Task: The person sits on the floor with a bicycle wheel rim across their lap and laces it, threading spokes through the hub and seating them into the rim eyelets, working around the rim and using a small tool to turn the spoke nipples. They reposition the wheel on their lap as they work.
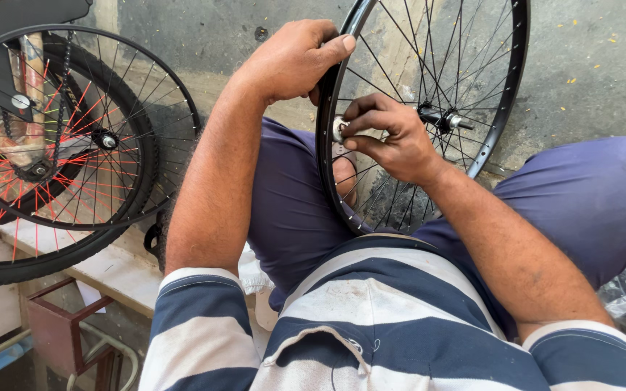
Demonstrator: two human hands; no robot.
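Striped shirt [393, 318] fills six o'clock. At twelve, a bare black rim [325, 137] is gripped by the left hand [291, 61]; a small silver tool [338, 129] is pinched by the right hand [389, 137]. Tyred wheels [59, 137] are leaned at nine o'clock.

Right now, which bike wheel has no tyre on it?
The bare black rim held upright between the person's knees. The left hand grips its top edge, the right hand works at its rim. The wheels on the left wear tyres; some spokes are red.
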